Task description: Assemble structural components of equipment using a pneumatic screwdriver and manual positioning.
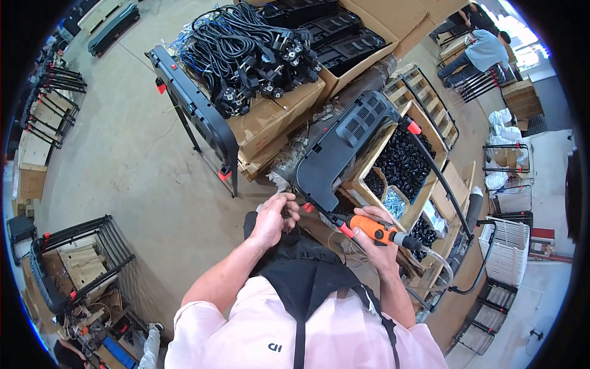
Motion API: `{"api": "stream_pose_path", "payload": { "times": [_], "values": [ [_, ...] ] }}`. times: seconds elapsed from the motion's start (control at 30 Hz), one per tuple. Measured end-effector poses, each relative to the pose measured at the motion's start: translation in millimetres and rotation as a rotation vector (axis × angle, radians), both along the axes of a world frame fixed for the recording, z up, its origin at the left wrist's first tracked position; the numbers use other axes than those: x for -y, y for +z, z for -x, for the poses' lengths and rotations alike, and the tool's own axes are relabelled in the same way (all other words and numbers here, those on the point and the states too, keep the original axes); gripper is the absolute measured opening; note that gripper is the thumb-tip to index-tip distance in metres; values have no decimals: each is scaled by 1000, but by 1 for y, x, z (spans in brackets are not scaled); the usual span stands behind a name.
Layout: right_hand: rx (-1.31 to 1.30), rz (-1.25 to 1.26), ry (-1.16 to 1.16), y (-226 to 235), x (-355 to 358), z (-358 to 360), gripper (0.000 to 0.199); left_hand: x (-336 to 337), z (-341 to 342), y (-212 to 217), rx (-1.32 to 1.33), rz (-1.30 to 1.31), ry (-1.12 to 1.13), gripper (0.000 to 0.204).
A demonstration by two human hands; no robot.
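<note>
My right hand (382,253) is wrapped round an orange and black power screwdriver (367,227) with a clear hose curving from its back end. The tool's front end points left, close to the lower end of a black plastic housing (322,163) with vent slots and red end pieces. My left hand (275,219) is closed, its fingers curled just left of that housing's lower end. Something small and dark shows between the fingers, too small to name. To the left stands a second, narrow black housing (200,111) on black legs.
Black power cables with plugs (246,61) lie heaped on a cardboard box (276,117). Another carton (369,64) holds black plastic parts. At right, a wooden bin (362,175) contains black pieces and silver screws (394,203). A co-worker (482,52) bends over at the far right.
</note>
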State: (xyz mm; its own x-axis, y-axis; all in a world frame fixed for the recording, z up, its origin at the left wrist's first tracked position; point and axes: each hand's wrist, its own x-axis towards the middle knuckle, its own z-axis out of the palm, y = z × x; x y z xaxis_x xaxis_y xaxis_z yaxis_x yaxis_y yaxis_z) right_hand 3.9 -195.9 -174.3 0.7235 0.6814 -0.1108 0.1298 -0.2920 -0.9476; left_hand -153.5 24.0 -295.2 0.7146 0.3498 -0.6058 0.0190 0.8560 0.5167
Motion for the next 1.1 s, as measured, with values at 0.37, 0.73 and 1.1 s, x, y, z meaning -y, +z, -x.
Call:
{"api": "stream_pose_path", "payload": {
  "times": [0.37, 0.73, 1.1],
  "values": [
    [106, 99, 64, -6, -22, -1, 44, 15, -8, -4, 104, 64, -138, 25],
    [145, 117, 208, -8, -30, -11, 30, 34, -4, -5, 37, 87, -70, 27],
    [185, 62, 206, 8, -25, -8, 48, 43, -10, -16, -12, 186, -86, 28]
  ]
}}
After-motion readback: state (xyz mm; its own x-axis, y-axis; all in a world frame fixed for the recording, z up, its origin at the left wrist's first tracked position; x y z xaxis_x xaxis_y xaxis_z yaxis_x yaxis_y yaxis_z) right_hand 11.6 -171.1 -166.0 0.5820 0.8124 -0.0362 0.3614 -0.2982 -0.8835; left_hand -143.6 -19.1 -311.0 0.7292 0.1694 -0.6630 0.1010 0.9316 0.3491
